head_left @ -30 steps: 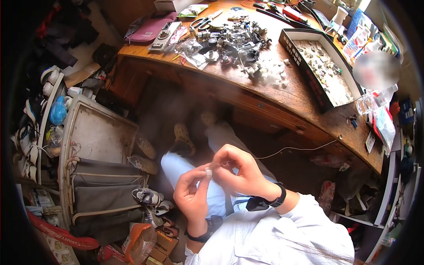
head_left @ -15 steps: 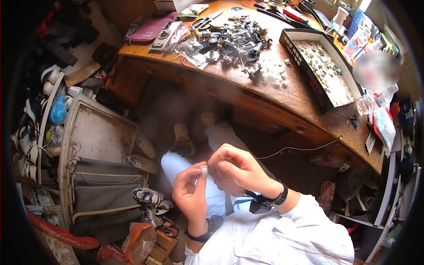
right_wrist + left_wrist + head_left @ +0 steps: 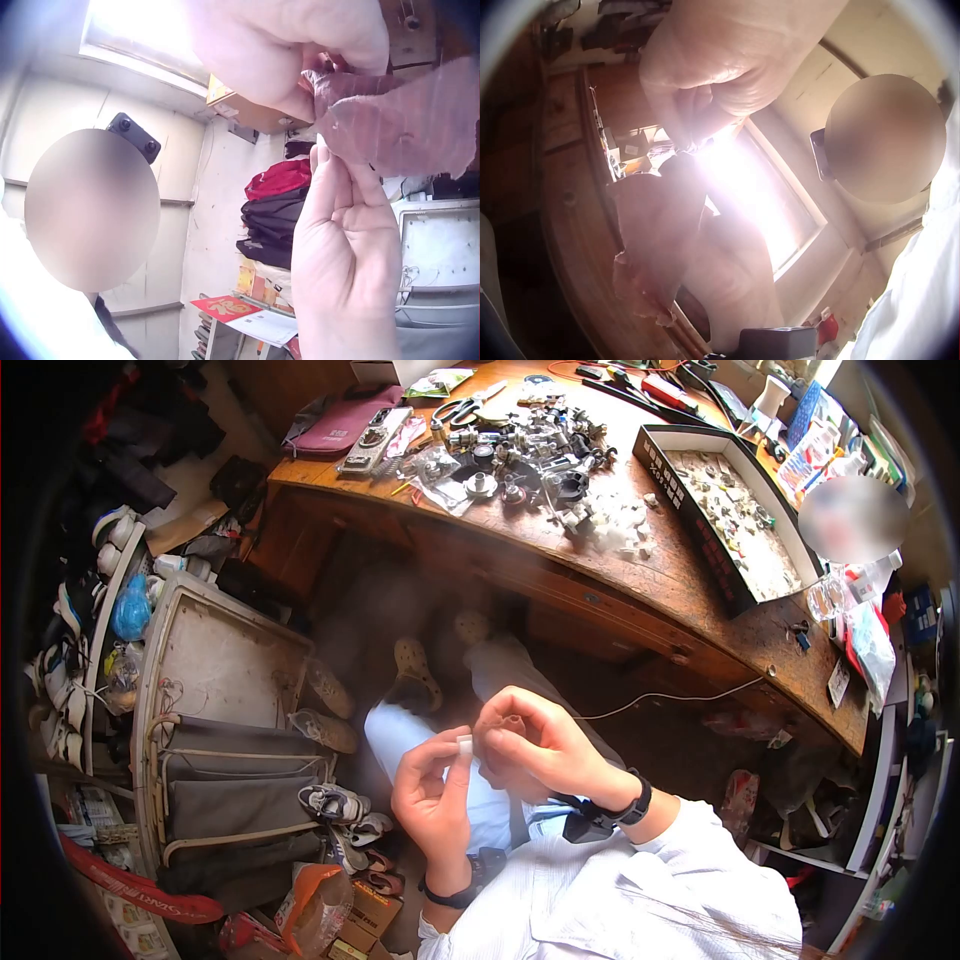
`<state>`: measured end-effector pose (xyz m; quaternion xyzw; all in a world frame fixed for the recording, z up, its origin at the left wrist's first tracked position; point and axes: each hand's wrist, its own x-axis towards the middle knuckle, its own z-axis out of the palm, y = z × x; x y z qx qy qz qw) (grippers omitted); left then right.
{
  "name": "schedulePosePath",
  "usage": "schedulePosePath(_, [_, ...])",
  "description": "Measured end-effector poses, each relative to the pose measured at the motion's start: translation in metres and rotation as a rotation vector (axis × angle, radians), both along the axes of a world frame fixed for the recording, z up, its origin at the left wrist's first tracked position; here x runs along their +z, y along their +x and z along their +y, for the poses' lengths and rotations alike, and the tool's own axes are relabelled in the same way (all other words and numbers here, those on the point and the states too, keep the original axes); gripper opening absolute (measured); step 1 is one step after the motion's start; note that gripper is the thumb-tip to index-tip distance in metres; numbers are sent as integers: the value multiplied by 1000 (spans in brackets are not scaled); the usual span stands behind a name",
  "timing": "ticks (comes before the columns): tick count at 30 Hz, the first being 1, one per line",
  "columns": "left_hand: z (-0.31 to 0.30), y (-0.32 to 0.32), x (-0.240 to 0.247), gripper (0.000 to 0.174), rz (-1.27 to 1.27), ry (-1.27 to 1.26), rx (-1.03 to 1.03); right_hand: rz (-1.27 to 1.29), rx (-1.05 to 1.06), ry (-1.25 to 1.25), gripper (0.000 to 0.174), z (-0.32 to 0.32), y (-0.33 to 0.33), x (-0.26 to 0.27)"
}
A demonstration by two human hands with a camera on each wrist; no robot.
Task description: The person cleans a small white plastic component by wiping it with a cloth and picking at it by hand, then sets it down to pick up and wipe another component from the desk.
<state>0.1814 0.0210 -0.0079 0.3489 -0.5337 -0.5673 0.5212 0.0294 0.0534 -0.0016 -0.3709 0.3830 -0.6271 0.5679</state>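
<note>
Small white part pinched above the lap, below the tabletop
Left hand grips its sides with thumb and forefinger, and right hand fingers curl onto its end. It looks light, rigid and easily dropped.

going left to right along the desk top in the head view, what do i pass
pink pouch → heap of small metal parts → scatter of white pieces → black tray of small bits

Scissors and black tray on wooden desk.
</note>
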Motion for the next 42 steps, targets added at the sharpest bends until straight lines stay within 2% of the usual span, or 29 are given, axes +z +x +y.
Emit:
schedulePosePath(4, [1,-1,1,17,27,23,-38,113,-46,-52,9,-1,-1,-4])
schedulePosePath(6, [1,-1,1,17,30,30,-46,296,-158,-114,8,-2,-1,-2])
schedulePosePath(9, [2,-2,2,17,24,17,-56,410,-195,-122,7,-2,-2,2])
schedulePosePath(12, [2,-3,3,17,21,16,-44,454,-227,-148,7,-2,-2,6])
schedulePosePath(14, [2,-3,3,17,-92,-47,-4,443,-225,-144,7,-2,-2,6])
schedulePosePath(22, [2,-4,4,18,-112,-74,4,458,-241,-160,10,-2,-1,1])
schedulePosePath(24, [1,-4,3,18,-116,-73,4,374,-194,-135,11,-2,0,8])
schedulePosePath(28, [1,-4,3,18,-127,-86,13,370,-155,-88,11,-2,-3,5])
schedulePosePath(36, [-2,-2,6,16,-249,-142,10,543,-186,-129,14,-1,-5,0])
schedulePosePath(38, [-4,0,7,15,-368,-236,28,554,-172,-150,13,-2,-7,4])
schedulePosePath(42, [-3,0,8,16,-399,-261,47,530,-123,-147,11,-2,-11,6])
